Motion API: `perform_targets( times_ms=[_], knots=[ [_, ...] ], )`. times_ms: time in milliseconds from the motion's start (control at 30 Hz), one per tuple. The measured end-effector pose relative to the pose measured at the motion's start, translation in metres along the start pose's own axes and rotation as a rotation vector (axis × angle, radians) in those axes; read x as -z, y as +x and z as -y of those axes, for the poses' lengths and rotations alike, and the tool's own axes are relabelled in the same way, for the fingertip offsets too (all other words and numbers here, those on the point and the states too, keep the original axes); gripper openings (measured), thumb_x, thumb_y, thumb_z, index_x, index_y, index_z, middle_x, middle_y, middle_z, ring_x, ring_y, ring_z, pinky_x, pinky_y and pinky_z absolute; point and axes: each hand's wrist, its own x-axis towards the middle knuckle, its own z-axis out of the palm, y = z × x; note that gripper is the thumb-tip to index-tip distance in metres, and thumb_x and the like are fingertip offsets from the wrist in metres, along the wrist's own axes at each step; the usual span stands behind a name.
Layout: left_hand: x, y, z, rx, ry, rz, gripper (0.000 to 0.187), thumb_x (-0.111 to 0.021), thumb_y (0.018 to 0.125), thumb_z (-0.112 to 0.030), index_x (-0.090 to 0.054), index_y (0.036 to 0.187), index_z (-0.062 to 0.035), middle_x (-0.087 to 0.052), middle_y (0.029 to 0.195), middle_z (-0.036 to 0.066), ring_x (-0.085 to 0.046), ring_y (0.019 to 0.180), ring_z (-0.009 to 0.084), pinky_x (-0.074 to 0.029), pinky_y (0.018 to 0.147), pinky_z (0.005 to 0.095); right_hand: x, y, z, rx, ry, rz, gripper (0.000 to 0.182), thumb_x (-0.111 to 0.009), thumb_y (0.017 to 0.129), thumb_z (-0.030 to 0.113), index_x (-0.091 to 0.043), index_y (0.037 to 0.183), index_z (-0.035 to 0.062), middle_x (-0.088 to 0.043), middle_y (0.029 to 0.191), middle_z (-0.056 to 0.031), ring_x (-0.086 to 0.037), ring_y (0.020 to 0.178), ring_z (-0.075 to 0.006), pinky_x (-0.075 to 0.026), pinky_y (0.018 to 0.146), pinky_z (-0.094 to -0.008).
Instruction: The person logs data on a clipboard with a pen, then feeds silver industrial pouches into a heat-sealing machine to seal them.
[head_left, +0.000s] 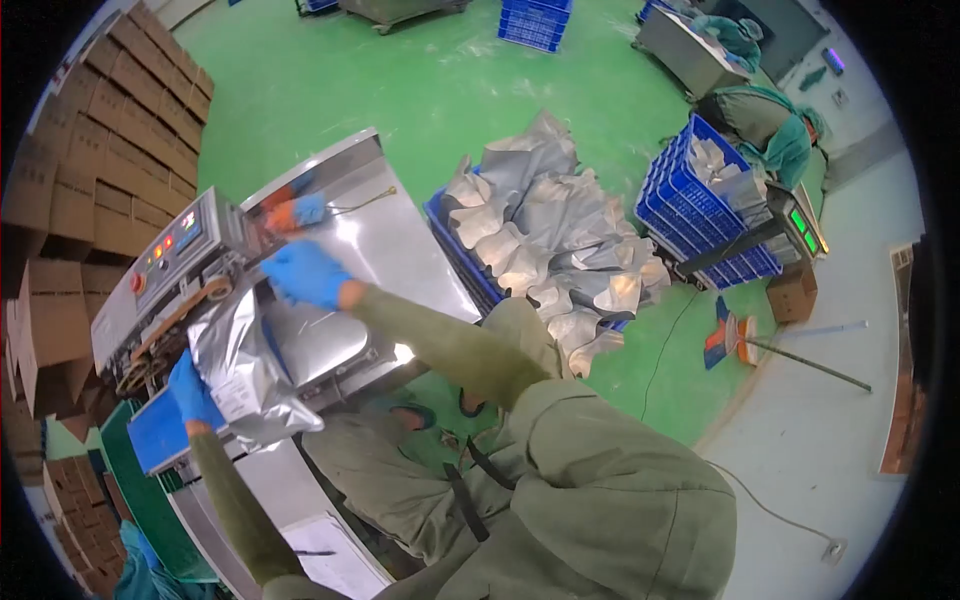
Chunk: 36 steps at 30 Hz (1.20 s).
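Note:
A filled silver foil bag (238, 365) with a white label lies on the steel sealing machine (345, 215). My left hand (190, 392), in a blue glove, grips the bag's lower left edge. My right hand (305, 272), also blue-gloved, rests on the bag's upper end next to the machine's sealing slot. A grey control box (175, 245) with coloured buttons stands just left of that hand. Both my sleeves are olive green.
A heap of silver foil bags (550, 235) fills a blue crate to the right. Another blue crate (700, 205) sits on a scale beside a seated person in green. Stacked cardboard boxes (90, 150) line the left. A broom (760, 350) lies on the green floor.

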Motion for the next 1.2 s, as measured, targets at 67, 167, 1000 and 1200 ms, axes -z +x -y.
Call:
perform_targets(
  times_ms=[67, 167, 1000, 1200],
  knots=[
    [-0.003, -0.079, -0.053, -0.076, -0.061, -0.070, 0.027, -0.059, 0.097, -0.030, -0.070, 0.095, -0.0044, -0.062, 0.083, 0.001, -0.056, 0.073, 0.0096, -0.046, 0.067, 0.0255, 0.097, -0.042, 0.012, 0.173, -0.575, -0.310, 0.022, -0.060, 0.089, 0.023, -0.070, 0.095, 0.0048, -0.070, 0.086, -0.0116, -0.068, 0.079, -0.0228, -0.052, 0.070, -0.0351],
    [0.030, -0.133, -0.041, -0.346, 0.222, -0.444, 0.029, -0.054, 0.101, -0.023, -0.067, 0.108, 0.0022, -0.065, 0.094, 0.006, -0.059, 0.086, 0.0155, -0.048, 0.081, 0.0291, 0.304, -0.104, -0.065, 0.413, -1.056, -0.862, 0.018, -0.068, 0.078, 0.020, -0.067, 0.090, 0.0062, -0.063, 0.078, -0.0143, -0.060, 0.070, -0.0331, -0.049, 0.066, -0.0410],
    [-0.198, -0.205, -0.175, -0.667, 0.011, 0.429, 0.086, -0.093, 0.062, -0.019, -0.046, 0.133, -0.0038, -0.058, 0.125, 0.010, -0.056, 0.113, 0.0181, -0.048, 0.097, 0.0346, 0.053, -0.139, 0.241, 1.399, -0.993, 0.184, 0.029, -0.072, 0.064, 0.022, -0.064, 0.088, 0.0080, -0.059, 0.102, -0.0152, -0.057, 0.095, -0.0296, -0.045, 0.087, -0.0376],
    [-0.159, -0.197, -0.102, -0.554, 0.011, 0.304, 0.091, -0.091, 0.064, -0.016, -0.042, 0.141, -0.0030, -0.058, 0.129, 0.010, -0.055, 0.116, 0.0190, -0.047, 0.099, 0.0343, 0.031, -0.118, 0.108, 0.722, -0.542, -0.243, 0.035, -0.071, 0.080, 0.012, -0.061, 0.113, 0.0077, -0.059, 0.115, -0.0169, -0.059, 0.105, -0.0305, -0.047, 0.089, -0.0377]
  ],
)
